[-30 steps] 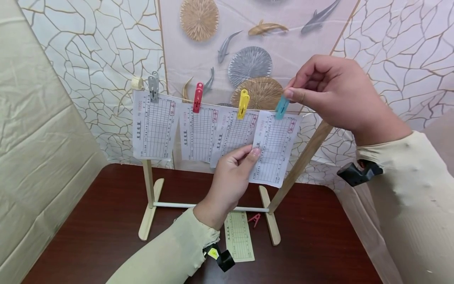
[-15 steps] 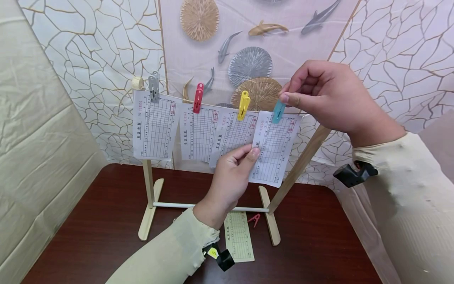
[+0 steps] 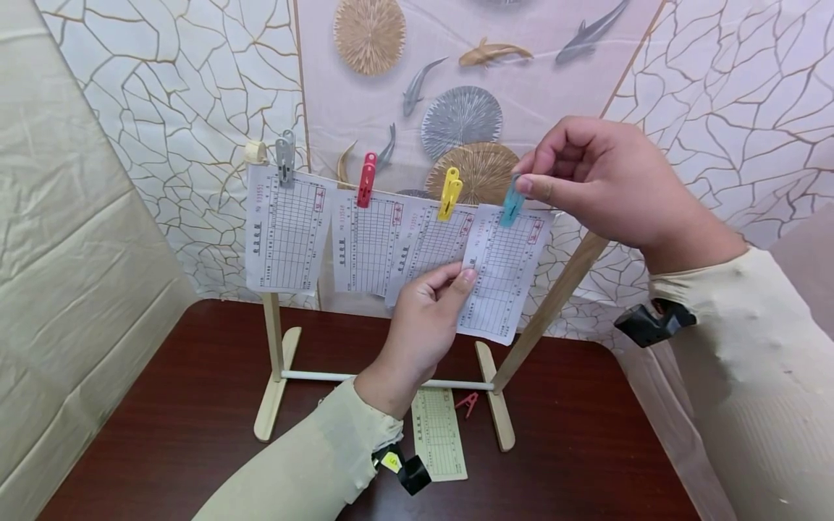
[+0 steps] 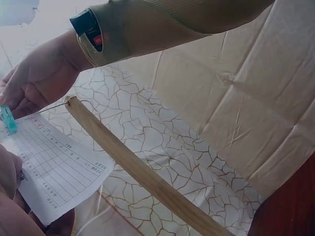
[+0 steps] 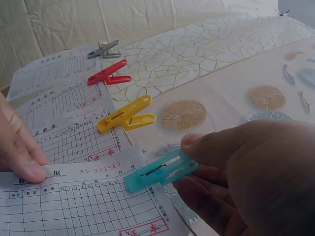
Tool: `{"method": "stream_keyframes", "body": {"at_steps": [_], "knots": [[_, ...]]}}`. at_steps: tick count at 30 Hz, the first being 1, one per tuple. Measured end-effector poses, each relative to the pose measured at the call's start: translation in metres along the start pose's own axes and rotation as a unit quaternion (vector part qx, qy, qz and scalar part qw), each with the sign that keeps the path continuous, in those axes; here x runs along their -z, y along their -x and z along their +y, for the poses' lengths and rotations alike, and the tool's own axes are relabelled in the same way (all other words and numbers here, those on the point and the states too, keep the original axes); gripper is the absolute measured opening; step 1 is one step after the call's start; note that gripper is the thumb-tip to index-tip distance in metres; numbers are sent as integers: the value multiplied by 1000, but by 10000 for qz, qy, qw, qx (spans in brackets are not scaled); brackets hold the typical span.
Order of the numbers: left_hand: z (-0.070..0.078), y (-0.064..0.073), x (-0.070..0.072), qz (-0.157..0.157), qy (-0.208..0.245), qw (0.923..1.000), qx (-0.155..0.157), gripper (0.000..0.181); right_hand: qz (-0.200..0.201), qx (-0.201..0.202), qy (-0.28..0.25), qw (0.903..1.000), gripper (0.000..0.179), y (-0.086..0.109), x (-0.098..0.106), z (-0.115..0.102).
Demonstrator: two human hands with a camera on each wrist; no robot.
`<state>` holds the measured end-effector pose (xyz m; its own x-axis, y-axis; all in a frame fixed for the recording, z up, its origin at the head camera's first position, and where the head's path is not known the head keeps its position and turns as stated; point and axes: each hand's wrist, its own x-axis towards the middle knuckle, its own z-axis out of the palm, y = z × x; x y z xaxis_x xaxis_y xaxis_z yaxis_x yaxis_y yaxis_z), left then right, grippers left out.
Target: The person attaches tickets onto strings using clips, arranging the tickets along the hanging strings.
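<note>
A printed receipt slip (image 3: 502, 282) hangs at the right end of a string, overlapping the slip beside it. My left hand (image 3: 426, 315) pinches its left edge between thumb and fingers. At its top sits a blue clothespin (image 5: 162, 172), whose handle end my right hand (image 3: 599, 177) pinches between thumb and forefinger. In the right wrist view the clothespin's jaws lie over the slip's upper edge. More slips hang to the left under a yellow clothespin (image 3: 449, 194), a red clothespin (image 3: 366, 179) and a grey clothespin (image 3: 284, 159).
The string runs between the posts of a wooden stand (image 3: 554, 311) with a white crossbar (image 3: 319, 376). On the dark table (image 3: 573, 434) below lie a yellowish slip (image 3: 439, 434) and a pink clothespin (image 3: 468, 404). Patterned cloth (image 3: 182, 87) hangs behind.
My right hand has shifted slightly left and down with the blue clothespin, which now sits lower on the slip. My left hand keeps its grip in nearly the same place.
</note>
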<state>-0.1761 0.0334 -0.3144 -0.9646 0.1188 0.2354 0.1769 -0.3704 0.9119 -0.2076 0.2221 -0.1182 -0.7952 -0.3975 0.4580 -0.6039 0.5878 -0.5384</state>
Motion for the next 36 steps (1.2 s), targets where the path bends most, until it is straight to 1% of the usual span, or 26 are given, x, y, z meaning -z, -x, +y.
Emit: {"method": "stream_keyframes", "body": {"at_steps": [9, 15, 18, 23, 26, 29, 31, 33, 36], "knots": [[1, 1, 1, -37, 50, 10000, 21, 30, -59, -216, 43, 9997, 21, 0, 1, 1], [-1, 1, 3, -40, 2, 10000, 25, 30, -62, -356, 1, 9993, 22, 1, 2, 2], [-4, 2, 6, -40, -94, 9999, -4, 30, -10, -383, 42, 9993, 22, 3, 2, 2], [-10, 6, 15, -42, -310, 9995, 81, 33, 228, -328, 86, 9992, 21, 10, 1, 3], [-17, 11, 23, -7, -486, 9987, 183, 34, 542, -187, 189, 9982, 20, 18, 0, 4], [-25, 16, 31, -14, -725, 9971, 238, 33, 998, 108, 307, 9945, 18, 32, -4, 7], [-31, 20, 38, -25, -917, 9954, 259, 32, 1242, 321, 206, 9915, 15, 43, -9, 10], [-38, 24, 44, -57, -1101, 9936, 234, 31, 1373, 539, 37, 9891, 13, 55, -15, 14], [-47, 30, 54, -77, -1395, 9900, 203, 28, 1388, 856, -275, 9862, 12, 73, -27, 23]]}}
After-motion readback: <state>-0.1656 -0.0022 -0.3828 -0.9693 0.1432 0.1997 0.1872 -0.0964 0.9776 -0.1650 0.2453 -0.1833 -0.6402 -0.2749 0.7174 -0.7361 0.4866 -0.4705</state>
